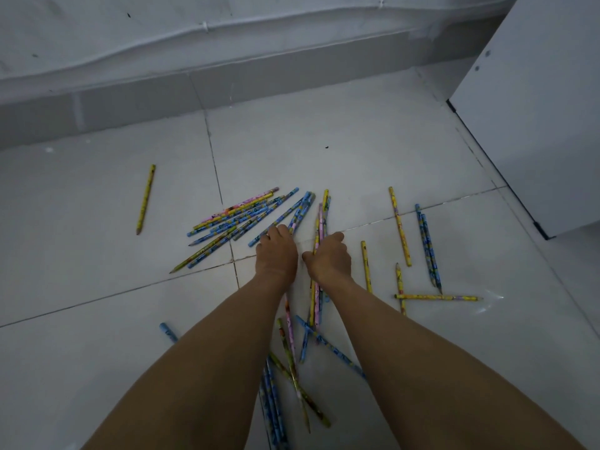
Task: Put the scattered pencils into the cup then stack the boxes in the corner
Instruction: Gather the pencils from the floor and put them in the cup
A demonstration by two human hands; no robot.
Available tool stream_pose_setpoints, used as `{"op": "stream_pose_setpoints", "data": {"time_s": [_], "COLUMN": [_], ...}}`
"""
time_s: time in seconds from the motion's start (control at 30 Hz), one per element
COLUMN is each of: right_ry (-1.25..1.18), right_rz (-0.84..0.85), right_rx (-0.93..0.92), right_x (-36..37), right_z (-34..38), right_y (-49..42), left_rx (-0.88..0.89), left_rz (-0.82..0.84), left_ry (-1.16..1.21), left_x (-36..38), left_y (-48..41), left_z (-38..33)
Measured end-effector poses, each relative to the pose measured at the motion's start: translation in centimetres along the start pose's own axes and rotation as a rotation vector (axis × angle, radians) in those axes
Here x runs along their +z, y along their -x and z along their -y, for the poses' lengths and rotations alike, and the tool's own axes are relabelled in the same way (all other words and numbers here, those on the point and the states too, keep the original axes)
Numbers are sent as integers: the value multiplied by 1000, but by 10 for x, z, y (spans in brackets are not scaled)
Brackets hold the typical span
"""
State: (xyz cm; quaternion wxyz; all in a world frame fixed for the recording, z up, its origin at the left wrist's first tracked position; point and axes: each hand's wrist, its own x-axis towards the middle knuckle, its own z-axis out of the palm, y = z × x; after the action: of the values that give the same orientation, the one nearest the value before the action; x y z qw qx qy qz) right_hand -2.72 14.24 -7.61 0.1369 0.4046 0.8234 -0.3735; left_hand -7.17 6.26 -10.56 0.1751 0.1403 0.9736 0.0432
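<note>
The right hand (328, 258) is closed around a bundle of pencils (319, 222); the left hand (276, 248) presses fingers down on blue pencils (300, 211) on the floor (97, 287).

A plain indoor room, likely a home: pale tiled floor (324, 131) with dirty grout lines, a grey skirting (227, 82) under a white wall (162, 30), and white furniture panel (532, 102) at right.

Pale grey ceramic floor tiles (324, 131) look smooth, faintly glossy; slim printed wooden pencils (240, 219) carry shiny yellow, blue, pink wrap.
</note>
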Motion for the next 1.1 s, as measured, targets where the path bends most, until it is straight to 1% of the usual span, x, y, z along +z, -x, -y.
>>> {"op": "stream_pose_setpoints", "data": {"time_s": [0.23,0.33,0.43,0.53,0.67,0.8,0.87,0.93,1.1], "right_ry": [41,58,27,17,154,195,158,89,-37], "right_rz": [-5,-23,-27,-28,-62,-81,-84,-48,-11], "right_rx": [-28,-56,-40,-16,-61,-150,-162,-156,-177], "right_x": [6,10,12,9,7,13,12,10,4], "right_z": [1,-2,-3,-4,-10,-12,-11,-10,-9], "right_y": [-6,-7,-9,-13,-13,-8,-7,-7,-7], "left_rx": [-36,6,26,21,-25,37,56,55,-48], "left_rz": [-34,-68,-85,-39,-32,-24,-45,-89,-170], "left_ry": [-1,40,133,232,385,486,542,617,725], "left_x": [-2,-4,-7,-12,-25,-40,-46,-53,-61], "left_y": [-1,-3,-4,-1,6,15,18,24,34], "left_z": [-3,1,7,7,4,2,4,9,16]}}
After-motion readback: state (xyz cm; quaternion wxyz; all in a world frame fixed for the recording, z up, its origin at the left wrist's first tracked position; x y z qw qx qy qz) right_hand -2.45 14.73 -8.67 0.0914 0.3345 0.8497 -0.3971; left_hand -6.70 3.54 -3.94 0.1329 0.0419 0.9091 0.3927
